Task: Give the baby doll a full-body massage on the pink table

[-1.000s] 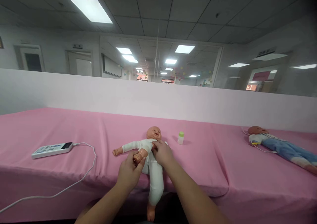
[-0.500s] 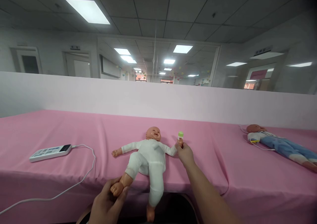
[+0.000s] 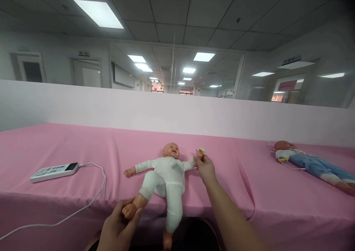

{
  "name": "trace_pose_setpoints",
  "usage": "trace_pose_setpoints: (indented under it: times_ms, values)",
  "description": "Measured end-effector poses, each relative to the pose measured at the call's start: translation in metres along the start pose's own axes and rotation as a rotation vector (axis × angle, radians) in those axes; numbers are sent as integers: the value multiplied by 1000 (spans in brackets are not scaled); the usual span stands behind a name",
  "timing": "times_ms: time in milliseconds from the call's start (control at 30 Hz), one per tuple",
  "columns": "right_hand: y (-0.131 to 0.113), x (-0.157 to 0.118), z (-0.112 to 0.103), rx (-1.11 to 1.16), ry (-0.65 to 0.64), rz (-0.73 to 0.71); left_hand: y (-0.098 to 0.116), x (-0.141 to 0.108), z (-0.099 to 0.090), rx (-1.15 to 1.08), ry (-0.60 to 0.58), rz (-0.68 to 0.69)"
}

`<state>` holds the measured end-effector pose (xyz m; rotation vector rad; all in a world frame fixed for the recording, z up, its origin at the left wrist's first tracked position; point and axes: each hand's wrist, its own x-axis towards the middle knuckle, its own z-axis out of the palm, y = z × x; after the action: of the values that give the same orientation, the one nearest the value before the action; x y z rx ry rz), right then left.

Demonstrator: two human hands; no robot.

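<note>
A baby doll in a white suit lies face up on the pink cloth, one leg hanging over the front edge. My left hand grips the doll's bent leg by its bare foot, near that edge. My right hand is closed around the doll's outstretched hand and lifts it slightly. Just behind my right fingers stands a small bottle; only its green cap shows.
A white handset with a white cable lies at the left. A second doll in blue trousers, with a cord by it, lies at the far right. A low pale wall runs behind the table.
My hands have left the doll's chest. The left hand drew the doll's foot down to the table's front edge. The right hand reached out to the doll's hand beside the bottle.
</note>
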<state>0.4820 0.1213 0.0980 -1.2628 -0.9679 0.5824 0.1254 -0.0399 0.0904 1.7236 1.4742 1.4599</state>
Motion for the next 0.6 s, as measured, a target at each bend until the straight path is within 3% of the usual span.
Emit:
trace_pose_setpoints:
  times_ms: [167, 267, 367, 500, 600]
  values:
    - [-36, -25, 54, -249, -170, -311, 27, 43, 30, -33, -24, 74]
    - [-41, -43, 79, -569, -288, -413, 29, 55, 48, -16, -72, 99]
    - [-40, -57, 91, -743, -352, -485, 24, 56, 61, 26, -65, 99]
    - [-34, -57, 91, -673, -348, -480, 11, 48, 65, 6, -98, 110]
    - [-26, -41, 83, -379, -291, -356, 0, 40, 58, -34, -102, 117]
